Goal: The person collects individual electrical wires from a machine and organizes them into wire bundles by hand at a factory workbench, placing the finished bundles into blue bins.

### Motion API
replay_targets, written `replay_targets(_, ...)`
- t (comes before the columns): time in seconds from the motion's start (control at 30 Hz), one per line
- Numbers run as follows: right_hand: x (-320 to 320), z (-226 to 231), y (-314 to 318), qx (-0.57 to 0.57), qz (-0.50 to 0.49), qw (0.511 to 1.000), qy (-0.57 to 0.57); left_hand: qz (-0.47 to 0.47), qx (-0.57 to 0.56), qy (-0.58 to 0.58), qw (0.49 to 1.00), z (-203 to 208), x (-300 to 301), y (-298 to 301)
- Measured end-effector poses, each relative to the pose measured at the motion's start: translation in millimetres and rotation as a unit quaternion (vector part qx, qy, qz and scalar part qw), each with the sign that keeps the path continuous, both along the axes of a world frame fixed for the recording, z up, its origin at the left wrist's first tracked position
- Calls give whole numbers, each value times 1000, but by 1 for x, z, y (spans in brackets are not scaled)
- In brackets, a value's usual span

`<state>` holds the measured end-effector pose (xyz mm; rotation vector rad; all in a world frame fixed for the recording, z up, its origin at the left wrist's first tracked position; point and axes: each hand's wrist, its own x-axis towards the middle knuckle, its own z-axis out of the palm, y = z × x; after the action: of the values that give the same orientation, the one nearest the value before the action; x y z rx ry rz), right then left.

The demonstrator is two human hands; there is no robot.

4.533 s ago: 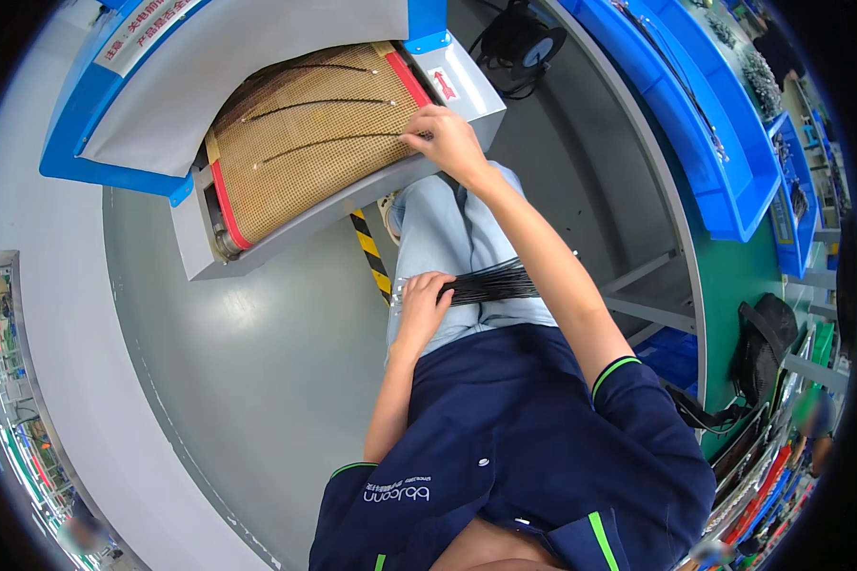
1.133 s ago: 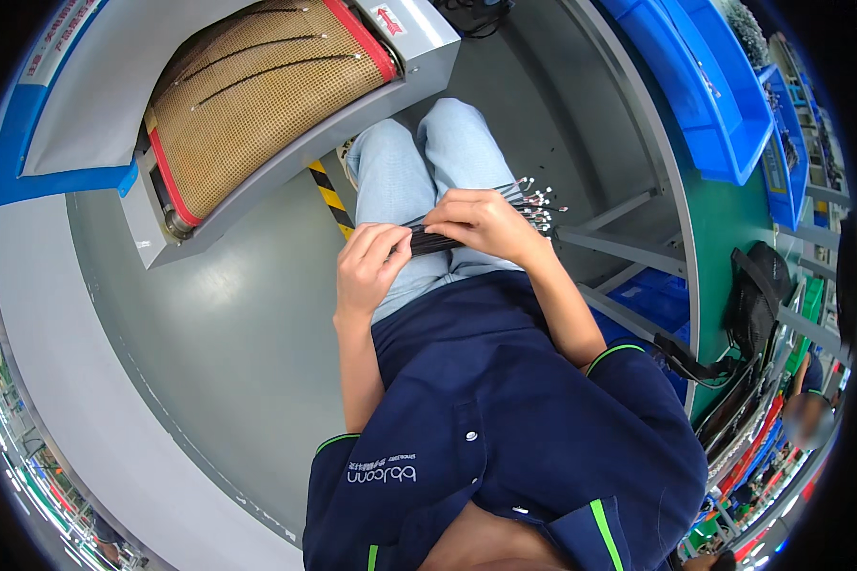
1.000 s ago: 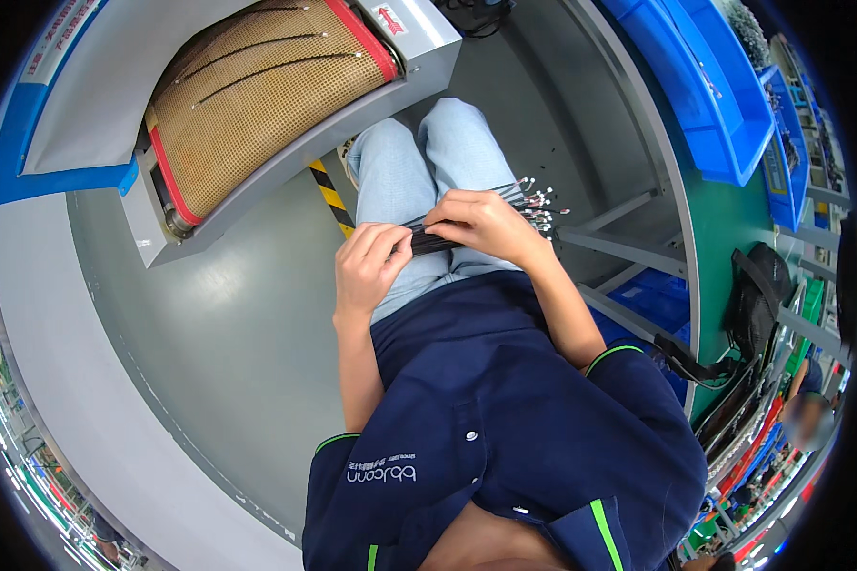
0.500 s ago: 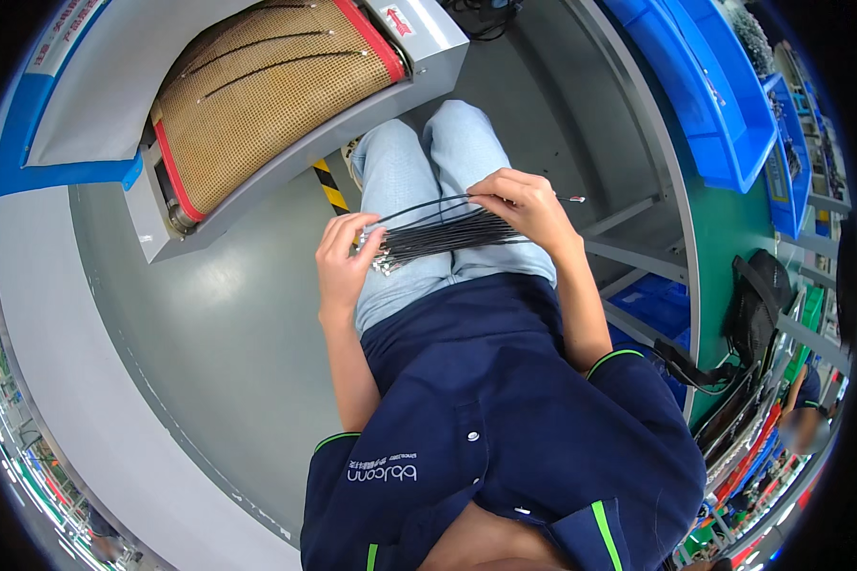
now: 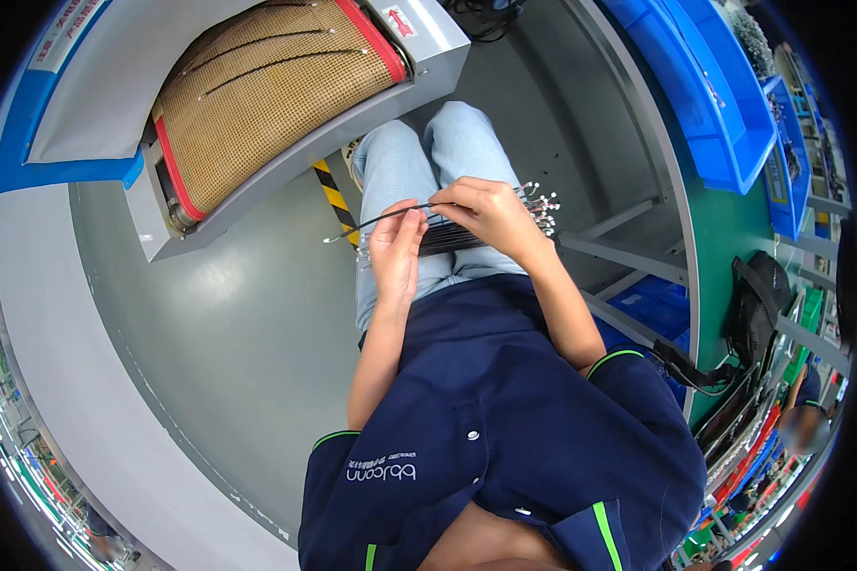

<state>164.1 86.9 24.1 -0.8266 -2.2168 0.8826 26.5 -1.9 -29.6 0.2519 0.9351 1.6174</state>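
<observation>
Conveyor machine (image 5: pixel 309 157), upper left, with mesh belt (image 5: pixel 276 100). Bundle of black wires (image 5: pixel 448 240) lies across the lap (image 5: pixel 390 162), under the hands. Right hand (image 5: pixel 445 202) and left hand (image 5: pixel 398 247) both pinch one single wire (image 5: pixel 360 227) above the bundle; its pale tip (image 5: pixel 328 240) juts leftward. Step, judged: handling one wire on its own. Next move probably calls for a light, steady pinch.

A cable bundle (image 5: pixel 445 241) lies across the legs (image 5: pixel 473 143), conveyor belt (image 5: pixel 276 114) ahead leftward, bins (image 5: pixel 739 157) on the right-hand table (image 5: pixel 715 276).
</observation>
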Motion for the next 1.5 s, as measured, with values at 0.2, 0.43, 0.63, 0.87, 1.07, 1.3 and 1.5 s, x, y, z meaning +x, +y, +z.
replay_targets(0.2, 18, 4, 9, 62, -18, 996, -69, 77, -3, -2, 997, -13, -18, -5)
replay_targets(0.43, 43, 3, 12, -41, -61, 994, -84, 132, 15, 27, 991, -22, -44, -12)
replay_targets(0.63, 41, 2, 12, -61, -63, 995, -45, 153, 13, 22, 988, -25, -45, -13)
replay_targets(0.87, 41, 2, 13, -60, -64, 995, -45, 169, 11, 19, 985, -25, -45, -14)
replay_targets(1.07, 41, -4, 12, -60, -64, 996, -34, 179, 6, 26, 983, -24, -46, -14)
replay_targets(1.3, 39, -5, 13, -61, -64, 996, -33, 184, 5, 27, 983, -27, -48, -15)
replay_targets(1.5, 40, -6, 13, -73, -63, 995, -22, 185, 0, 23, 982, -26, -48, -14)
